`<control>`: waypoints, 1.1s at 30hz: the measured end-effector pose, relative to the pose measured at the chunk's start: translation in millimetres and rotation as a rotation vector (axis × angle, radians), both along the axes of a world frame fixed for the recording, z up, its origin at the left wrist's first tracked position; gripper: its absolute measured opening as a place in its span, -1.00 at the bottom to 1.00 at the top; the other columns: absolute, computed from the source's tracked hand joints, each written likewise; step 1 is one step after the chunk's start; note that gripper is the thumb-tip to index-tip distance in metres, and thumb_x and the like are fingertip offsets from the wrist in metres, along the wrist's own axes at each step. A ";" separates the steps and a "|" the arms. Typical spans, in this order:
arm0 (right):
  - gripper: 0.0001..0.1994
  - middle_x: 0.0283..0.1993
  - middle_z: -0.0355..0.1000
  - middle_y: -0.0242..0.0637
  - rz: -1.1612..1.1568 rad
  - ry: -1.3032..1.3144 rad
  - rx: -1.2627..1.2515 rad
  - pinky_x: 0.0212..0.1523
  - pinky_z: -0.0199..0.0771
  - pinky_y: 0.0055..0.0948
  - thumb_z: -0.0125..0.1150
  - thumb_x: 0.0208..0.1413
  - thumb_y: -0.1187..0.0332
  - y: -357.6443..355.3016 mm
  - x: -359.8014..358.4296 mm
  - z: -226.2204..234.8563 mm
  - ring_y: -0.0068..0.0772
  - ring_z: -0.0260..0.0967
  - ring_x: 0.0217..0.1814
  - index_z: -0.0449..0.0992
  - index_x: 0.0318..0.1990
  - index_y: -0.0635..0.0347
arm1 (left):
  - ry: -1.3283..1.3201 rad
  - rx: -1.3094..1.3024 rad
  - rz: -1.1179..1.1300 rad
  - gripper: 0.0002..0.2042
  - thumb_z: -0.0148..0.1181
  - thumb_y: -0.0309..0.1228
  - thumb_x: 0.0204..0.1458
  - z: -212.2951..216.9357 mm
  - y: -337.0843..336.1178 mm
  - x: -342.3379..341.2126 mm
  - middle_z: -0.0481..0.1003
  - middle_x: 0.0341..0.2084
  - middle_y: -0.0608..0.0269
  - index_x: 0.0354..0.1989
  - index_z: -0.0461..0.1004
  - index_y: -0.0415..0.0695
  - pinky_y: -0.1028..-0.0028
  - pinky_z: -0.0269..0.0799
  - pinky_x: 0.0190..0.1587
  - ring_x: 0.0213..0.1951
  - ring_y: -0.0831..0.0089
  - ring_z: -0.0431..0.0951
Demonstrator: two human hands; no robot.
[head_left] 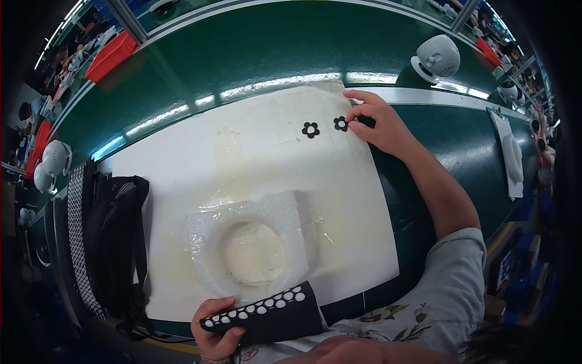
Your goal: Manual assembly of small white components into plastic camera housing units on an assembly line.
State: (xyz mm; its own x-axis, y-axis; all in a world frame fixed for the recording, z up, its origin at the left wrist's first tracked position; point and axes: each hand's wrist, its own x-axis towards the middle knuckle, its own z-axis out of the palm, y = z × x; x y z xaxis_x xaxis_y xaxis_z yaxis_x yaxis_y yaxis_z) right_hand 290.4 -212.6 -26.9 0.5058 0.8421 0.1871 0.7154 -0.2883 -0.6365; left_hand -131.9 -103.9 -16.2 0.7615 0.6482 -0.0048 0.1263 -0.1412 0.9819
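Note:
My left hand (213, 332) is closed around one end of a black sheet (276, 318), curved over, with rows of white round spots along its upper edge. The sheet is close to my body at the near edge of the white board (176, 170). Toward the board's far right corner, the thumb and forefinger of my right hand (383, 126) pinch the right edge of a small black flower-shaped piece (340, 124) with a pale centre. Whether that piece touches the board, I cannot tell. Just left of it lies a second black flower-shaped piece (310, 130).
A white foam block (297, 227) with a round hollow sits on the board in front of me, wrapped in clear film. Black bags (115, 236) line the left side. A white rounded device (439, 57) stands at the far right, and red bins (112, 57) at the far left.

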 end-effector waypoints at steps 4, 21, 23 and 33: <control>-0.91 0.15 0.19 -0.26 0.013 -0.012 0.008 0.13 0.11 -0.40 0.11 -0.10 0.44 0.8 -0.2 -1.0 -0.28 0.10 0.18 0.48 -0.39 0.19 | 0.013 -0.022 -0.009 -0.44 0.27 -0.15 -0.15 0.8 0.0 -0.5 0.37 -0.32 0.13 -0.12 0.28 -0.38 0.58 0.21 -0.20 -0.31 0.52 0.34; -0.87 0.14 0.19 -0.21 -0.019 0.080 0.030 0.14 0.14 -0.42 0.13 -0.10 0.49 0.8 0.2 -4.1 -0.26 0.16 0.19 0.48 -0.33 0.26 | 0.000 -0.018 -0.026 -0.44 0.26 -0.18 -0.13 -1.5 0.6 -1.9 0.36 -0.28 0.12 -0.10 0.26 -0.38 0.59 0.21 -0.19 -0.30 0.54 0.34; -0.87 0.16 0.17 -0.22 -0.016 0.062 0.017 0.15 0.13 -0.41 0.13 -0.10 0.48 0.8 0.3 -2.7 -0.25 0.15 0.19 0.48 -0.33 0.25 | 0.004 -0.016 -0.026 -0.44 0.27 -0.17 -0.13 -0.2 0.0 -2.1 0.36 -0.28 0.12 -0.11 0.26 -0.38 0.59 0.22 -0.20 -0.30 0.54 0.34; -0.87 0.17 0.18 -0.23 -0.004 0.096 0.014 0.15 0.12 -0.39 0.12 -0.09 0.47 2.3 1.8 -2.8 -0.25 0.14 0.20 0.48 -0.33 0.23 | 0.011 -0.007 -0.007 -0.44 0.27 -0.16 -0.14 2.8 -0.5 0.1 0.37 -0.30 0.12 -0.11 0.27 -0.39 0.58 0.21 -0.22 -0.32 0.53 0.34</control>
